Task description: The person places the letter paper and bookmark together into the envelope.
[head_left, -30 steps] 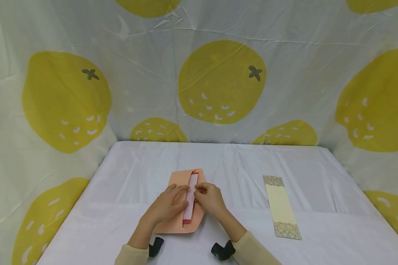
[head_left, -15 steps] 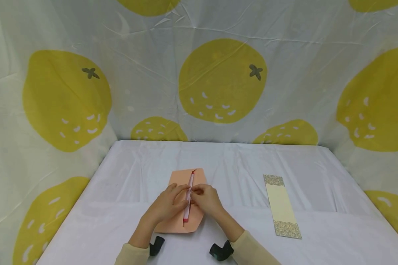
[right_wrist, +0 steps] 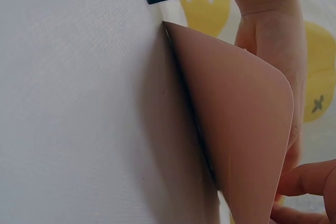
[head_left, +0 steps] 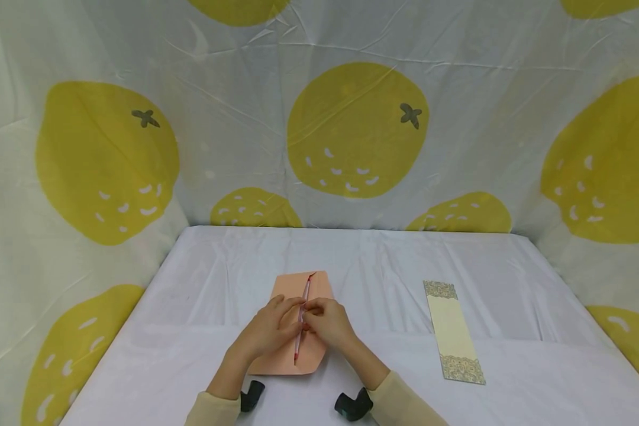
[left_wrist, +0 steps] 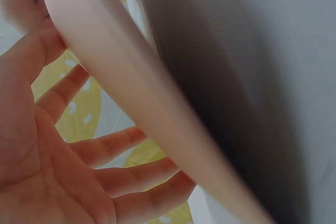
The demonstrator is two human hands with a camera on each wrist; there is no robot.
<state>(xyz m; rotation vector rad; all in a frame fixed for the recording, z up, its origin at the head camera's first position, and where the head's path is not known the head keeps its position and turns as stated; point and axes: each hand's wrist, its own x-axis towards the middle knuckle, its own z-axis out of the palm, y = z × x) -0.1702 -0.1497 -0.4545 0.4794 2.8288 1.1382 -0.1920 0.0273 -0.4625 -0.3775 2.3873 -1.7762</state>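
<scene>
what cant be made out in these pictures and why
Head: middle of the red-ended white strip, behind the left hand and right hand.
Head: fine lace pattern on the cream card, too small.
Left wrist: left fingertips, behind the peach envelope.
Right wrist: most of the right hand, cut off by right edge.

1. Hands (head_left: 270,328) (head_left: 330,322): 2 seen.
2. Peach envelope (head_left: 291,285): 1 seen.
3. White red-ended strip (head_left: 297,344): 1 seen.
4. Patterned card (head_left: 454,331): 1 seen.
5. Black objects (head_left: 252,396) (head_left: 354,405): 2 seen.
6. Cream sleeves (head_left: 213,409) (head_left: 407,402): 2 seen.
7. Yellow fruit prints (head_left: 358,130): 9 counted, partials included.
</scene>
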